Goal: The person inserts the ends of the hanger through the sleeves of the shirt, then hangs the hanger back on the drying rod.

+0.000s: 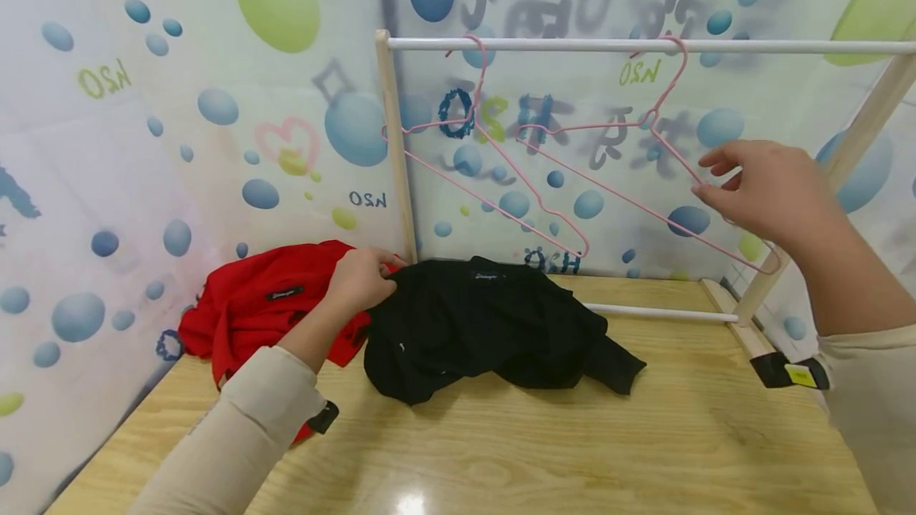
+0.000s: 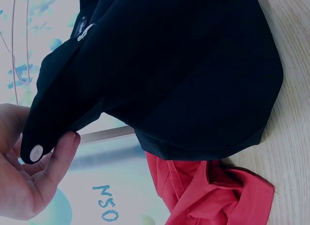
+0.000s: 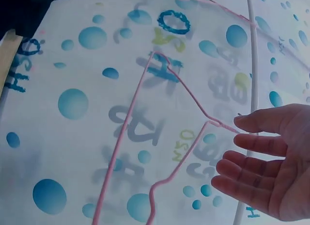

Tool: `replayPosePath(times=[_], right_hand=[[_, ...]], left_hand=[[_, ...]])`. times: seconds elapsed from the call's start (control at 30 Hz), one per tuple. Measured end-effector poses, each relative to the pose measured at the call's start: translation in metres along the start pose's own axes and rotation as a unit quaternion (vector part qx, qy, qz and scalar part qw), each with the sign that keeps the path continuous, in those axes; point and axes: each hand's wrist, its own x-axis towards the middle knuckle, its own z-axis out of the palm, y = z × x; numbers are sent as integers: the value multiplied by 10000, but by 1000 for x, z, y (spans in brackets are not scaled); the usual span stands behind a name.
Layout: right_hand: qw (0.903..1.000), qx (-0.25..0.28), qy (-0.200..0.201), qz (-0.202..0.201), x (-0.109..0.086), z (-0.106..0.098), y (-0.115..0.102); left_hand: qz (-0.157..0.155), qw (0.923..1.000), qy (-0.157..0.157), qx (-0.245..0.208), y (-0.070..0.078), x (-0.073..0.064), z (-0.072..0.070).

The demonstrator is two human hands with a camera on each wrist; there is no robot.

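A black shirt (image 1: 475, 332), loosely bunched with its neck label showing, is propped up above the wooden table. My left hand (image 1: 360, 278) grips its upper left edge; the left wrist view shows fingers and thumb around a black flap with a white button (image 2: 36, 153). My right hand (image 1: 776, 185) is raised at the right, fingers loosely bent and holding nothing. Beside it a pink wire hanger (image 1: 587, 127) hangs from the rack's white rail (image 1: 544, 44). In the right wrist view, the right fingers (image 3: 249, 181) are spread near the hanger's neck.
A red shirt (image 1: 250, 300) lies heaped at the left, partly behind my left arm. Another pink hanger (image 1: 492, 203) hangs above the black shirt. The rack's wooden posts (image 1: 397, 141) stand at either side, before a patterned curtain. A white lower bar (image 1: 658, 311) runs near the table.
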Motion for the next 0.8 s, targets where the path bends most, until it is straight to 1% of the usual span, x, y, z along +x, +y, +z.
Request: replayPosePath(times=[0.17, 0.3, 0.43, 0.53, 0.63, 0.8], right_hand=[[9997, -179, -74, 119, 10, -8, 5], [9991, -257, -291, 162, 16, -9, 9], [9985, -192, -454, 257, 24, -7, 13], [9984, -94, -449, 327, 30, -5, 15], [9982, -37, -483, 361, 36, -3, 17], [9966, 56, -735, 365, 44, 2, 19]], left_hand=[[16, 10000, 8, -28, 0, 0, 0], [-23, 10000, 5, -36, -1, 1, -1], [5, 10000, 58, -18, 1, 0, -2], [25, 10000, 73, -1, 2, 0, -4], [-16, 10000, 21, -24, 3, -1, -5], [-41, 10000, 8, -50, 4, -2, -5]])
